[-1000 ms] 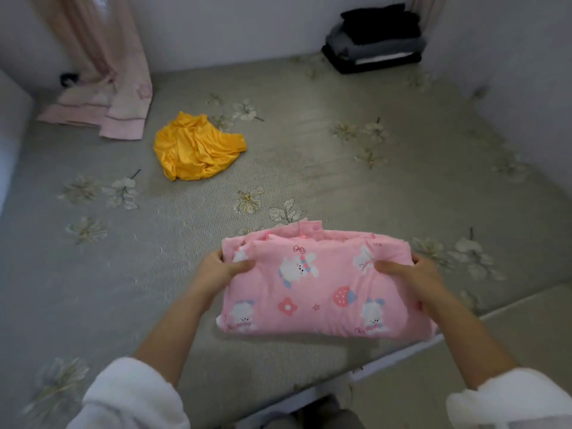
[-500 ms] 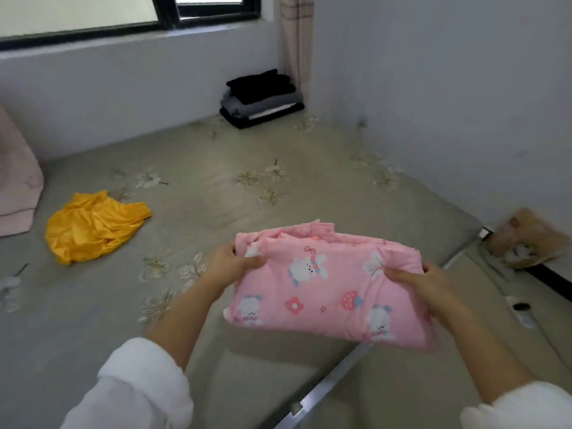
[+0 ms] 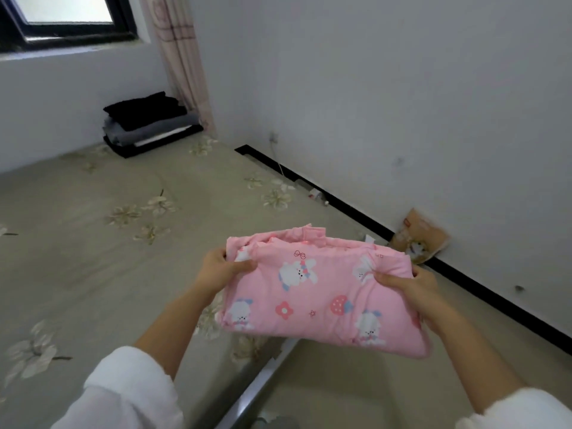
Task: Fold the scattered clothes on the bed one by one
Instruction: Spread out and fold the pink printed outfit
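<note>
My left hand (image 3: pixel 223 267) and right hand (image 3: pixel 413 289) each clamp one short end of the folded pink garment (image 3: pixel 318 301). My thumbs lie on top, and the fingers underneath are hidden by the cloth, as are its underside and inner layers. It hangs between my hands over the near edge of the bed (image 3: pixel 93 274). Its long axis runs hand to hand, with the smooth fold toward me and the layered edges pointing away.

1. The left hand (image 3: pixel 225 269) grips the left end of the folded pink garment (image 3: pixel 322 300), with the thumb lying across its top face.
2. The right hand (image 3: pixel 413 287) grips the garment's right end, thumb likewise on top.
3. Both forearms (image 3: pixel 173 323) reach forward toward the garment, bare beyond the white sleeves (image 3: pixel 130 394).
</note>
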A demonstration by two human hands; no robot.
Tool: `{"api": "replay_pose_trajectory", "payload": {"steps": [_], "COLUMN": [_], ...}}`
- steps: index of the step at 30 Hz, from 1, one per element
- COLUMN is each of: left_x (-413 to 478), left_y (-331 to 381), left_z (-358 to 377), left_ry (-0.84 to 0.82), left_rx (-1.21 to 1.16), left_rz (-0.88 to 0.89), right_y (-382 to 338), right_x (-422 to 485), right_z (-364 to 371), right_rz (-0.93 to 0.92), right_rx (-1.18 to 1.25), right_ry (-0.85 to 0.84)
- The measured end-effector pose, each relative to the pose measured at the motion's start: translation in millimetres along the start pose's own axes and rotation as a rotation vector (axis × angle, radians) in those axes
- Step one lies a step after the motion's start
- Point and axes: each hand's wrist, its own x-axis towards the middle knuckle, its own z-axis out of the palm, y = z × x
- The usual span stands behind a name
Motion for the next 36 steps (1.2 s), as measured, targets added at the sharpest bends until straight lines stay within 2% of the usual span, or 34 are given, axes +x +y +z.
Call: {"api": "replay_pose_trajectory", "payload": {"steps": [12, 22, 28, 36], "left_x": [206, 361, 444, 556], "left_y": [114, 207, 235, 266], "left_z": [180, 292, 354, 435], "left_ry": [-0.103, -0.156, -0.095, 0.072], "left_rx": [0.016, 0.128, 0.068, -0.006], "left_rz": [0.097, 0.180, 0.190, 0.148], "right_y": [-59, -123, -166, -230], "right_x": [237, 428, 541, 729], "right_z": [-103, -177, -203, -230], "right_rz": [-0.082, -0.012, -0.070, -0.195], "right_rx": [0.083, 0.076, 0.020, -0.113], "right_ry": [0.093, 0.137, 0.034, -0.162]}}
